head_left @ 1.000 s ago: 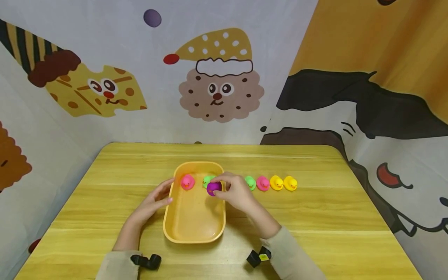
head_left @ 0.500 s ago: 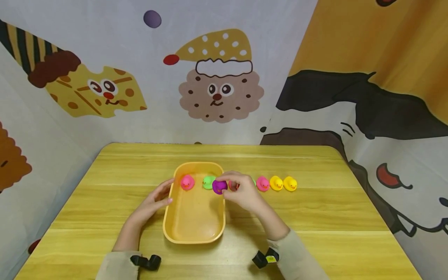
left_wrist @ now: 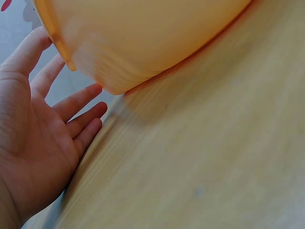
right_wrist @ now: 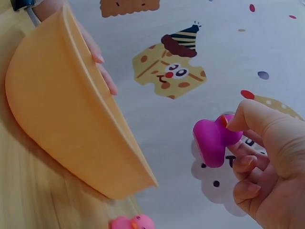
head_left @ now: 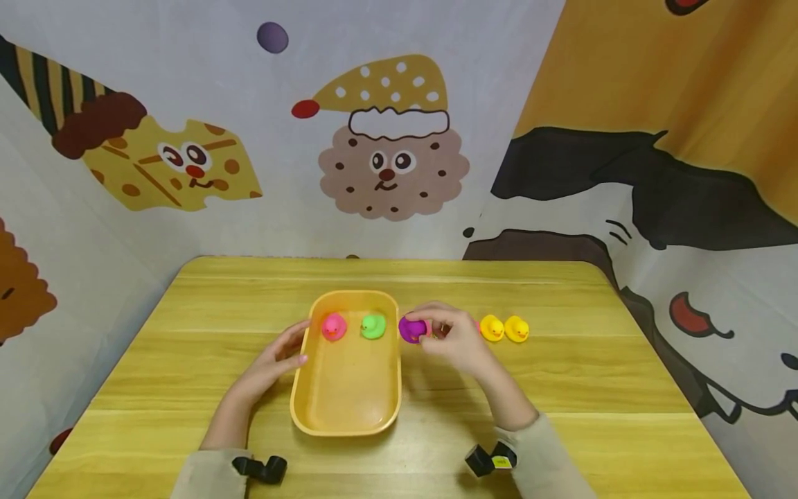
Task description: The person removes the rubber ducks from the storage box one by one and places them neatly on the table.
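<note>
A purple rubber duck [head_left: 411, 330] is pinched between the thumb and fingers of my right hand [head_left: 460, 341], just beyond the right rim of the yellow plastic tub [head_left: 346, 431]. The right wrist view shows the duck [right_wrist: 209, 143] raised off the table. My left hand [head_left: 269, 364] rests against the tub's left side, thumb and fingertips at its rim, the fingers spread and fairly straight in the left wrist view. Inside the tub stand a pink duck [head_left: 334, 326] on the left and a green duck [head_left: 373, 326] on the right, near its far end.
Two yellow ducks [head_left: 504, 328] stand to the right of my right hand, which hides most of the other ducks in that row. A pink duck [right_wrist: 132, 223] shows beside the tub in the right wrist view. A cartoon-print cloth [head_left: 280, 229] hangs behind the wooden table [head_left: 592, 388].
My right hand has carried the purple duck rightward, from over the tub to outside its rim, now covering more of the duck row. The left hand and tub stay in place.
</note>
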The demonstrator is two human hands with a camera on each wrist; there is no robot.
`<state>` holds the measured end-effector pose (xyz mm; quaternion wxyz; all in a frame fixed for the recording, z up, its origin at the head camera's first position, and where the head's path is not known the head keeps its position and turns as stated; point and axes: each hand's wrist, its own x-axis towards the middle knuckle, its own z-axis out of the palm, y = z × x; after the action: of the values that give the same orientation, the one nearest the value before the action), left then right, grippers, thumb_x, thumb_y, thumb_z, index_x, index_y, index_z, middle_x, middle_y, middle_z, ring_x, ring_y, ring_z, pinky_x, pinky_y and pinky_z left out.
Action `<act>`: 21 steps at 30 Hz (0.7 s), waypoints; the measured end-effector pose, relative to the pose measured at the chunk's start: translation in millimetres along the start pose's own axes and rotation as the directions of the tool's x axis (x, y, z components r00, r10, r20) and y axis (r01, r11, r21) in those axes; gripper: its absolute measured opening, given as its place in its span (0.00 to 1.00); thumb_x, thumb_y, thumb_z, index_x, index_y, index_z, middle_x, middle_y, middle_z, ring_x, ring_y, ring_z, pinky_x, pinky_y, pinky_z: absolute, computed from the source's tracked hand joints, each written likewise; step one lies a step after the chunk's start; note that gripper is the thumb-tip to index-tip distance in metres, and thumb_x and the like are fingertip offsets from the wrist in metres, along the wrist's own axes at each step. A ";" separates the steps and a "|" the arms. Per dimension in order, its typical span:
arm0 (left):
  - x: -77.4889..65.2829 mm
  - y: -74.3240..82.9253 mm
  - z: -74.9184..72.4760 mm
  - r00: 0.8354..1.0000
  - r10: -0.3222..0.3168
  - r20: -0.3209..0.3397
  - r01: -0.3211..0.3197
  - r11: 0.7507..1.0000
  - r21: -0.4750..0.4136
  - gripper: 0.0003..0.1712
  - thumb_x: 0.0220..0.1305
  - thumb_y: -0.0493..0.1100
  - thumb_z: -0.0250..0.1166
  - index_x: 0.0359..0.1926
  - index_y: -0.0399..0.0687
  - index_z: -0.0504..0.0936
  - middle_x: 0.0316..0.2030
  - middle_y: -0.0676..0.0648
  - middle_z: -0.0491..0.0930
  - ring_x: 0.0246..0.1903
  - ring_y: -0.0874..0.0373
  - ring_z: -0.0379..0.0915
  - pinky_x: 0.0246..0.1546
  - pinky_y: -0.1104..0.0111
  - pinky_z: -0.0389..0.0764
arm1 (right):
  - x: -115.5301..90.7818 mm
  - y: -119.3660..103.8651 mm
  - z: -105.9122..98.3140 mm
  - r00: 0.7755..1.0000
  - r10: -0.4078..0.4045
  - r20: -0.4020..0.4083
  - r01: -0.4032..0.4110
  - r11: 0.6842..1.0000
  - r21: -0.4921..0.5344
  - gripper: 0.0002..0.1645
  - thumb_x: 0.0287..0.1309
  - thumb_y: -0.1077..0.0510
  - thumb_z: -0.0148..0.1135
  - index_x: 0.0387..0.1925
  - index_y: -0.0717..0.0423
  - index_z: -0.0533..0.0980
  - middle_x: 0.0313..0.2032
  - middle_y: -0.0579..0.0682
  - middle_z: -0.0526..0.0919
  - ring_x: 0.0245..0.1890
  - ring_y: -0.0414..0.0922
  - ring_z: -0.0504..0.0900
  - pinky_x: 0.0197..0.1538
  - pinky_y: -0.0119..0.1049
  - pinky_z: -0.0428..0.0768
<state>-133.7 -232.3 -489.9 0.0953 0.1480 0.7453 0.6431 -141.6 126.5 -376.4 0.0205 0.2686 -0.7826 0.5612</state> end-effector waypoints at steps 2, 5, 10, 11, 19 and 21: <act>0.1 0.3 0.3 1.000 0.001 0.000 -0.001 1.000 0.001 0.36 0.67 0.36 0.58 0.73 0.47 0.56 0.69 0.36 0.57 0.65 0.38 0.53 0.59 0.44 0.56 | -0.9 8.8 -4.6 1.000 0.010 -0.008 -0.010 1.000 -0.013 0.23 0.41 0.77 0.62 0.41 0.59 0.84 0.43 0.51 0.83 0.26 0.49 0.70 0.26 0.29 0.66; 0.1 1.1 0.8 1.000 0.000 0.000 0.000 1.000 0.000 0.36 0.67 0.36 0.58 0.73 0.47 0.56 0.69 0.36 0.58 0.65 0.38 0.53 0.59 0.44 0.55 | -2.6 15.8 -12.5 1.000 0.009 -0.013 -0.010 1.000 -0.025 0.25 0.40 0.76 0.62 0.41 0.55 0.85 0.43 0.48 0.83 0.25 0.44 0.68 0.25 0.29 0.65; -0.2 2.7 1.2 1.000 -0.001 -0.001 0.001 1.000 -0.004 0.36 0.67 0.35 0.58 0.73 0.46 0.56 0.69 0.35 0.57 0.65 0.37 0.53 0.59 0.44 0.55 | -5.1 18.8 -25.5 1.000 -0.023 -0.011 0.022 0.999 -0.038 0.25 0.41 0.76 0.62 0.42 0.55 0.85 0.43 0.49 0.83 0.24 0.45 0.67 0.25 0.30 0.64; -0.3 3.0 1.2 1.000 -0.001 -0.001 0.001 1.000 -0.003 0.36 0.67 0.35 0.58 0.73 0.46 0.56 0.69 0.35 0.57 0.65 0.37 0.53 0.59 0.44 0.56 | -5.5 19.0 -27.7 1.000 -0.024 -0.011 0.024 0.999 -0.040 0.25 0.41 0.76 0.62 0.42 0.56 0.84 0.43 0.50 0.83 0.24 0.46 0.67 0.25 0.30 0.64; -0.5 3.6 1.7 1.000 0.002 -0.001 -0.002 1.000 -0.006 0.36 0.67 0.34 0.58 0.73 0.45 0.56 0.68 0.35 0.58 0.64 0.37 0.54 0.58 0.46 0.57 | -7.4 21.7 -45.4 1.000 0.010 -0.003 -0.010 0.999 -0.049 0.26 0.41 0.79 0.60 0.42 0.58 0.84 0.44 0.51 0.82 0.25 0.43 0.67 0.24 0.30 0.65; -0.1 3.7 1.8 1.000 0.004 0.000 -0.004 1.000 -0.008 0.36 0.67 0.34 0.58 0.73 0.45 0.56 0.68 0.35 0.58 0.64 0.38 0.54 0.58 0.47 0.58 | -8.4 22.7 -50.2 1.000 0.019 0.000 -0.019 0.999 -0.033 0.25 0.41 0.80 0.60 0.43 0.60 0.84 0.45 0.53 0.82 0.25 0.43 0.67 0.25 0.30 0.65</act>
<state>-132.7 -230.2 -486.5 0.0948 0.1492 0.7424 0.6462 -158.0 179.6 -380.3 0.0194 0.2608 -0.7943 0.5484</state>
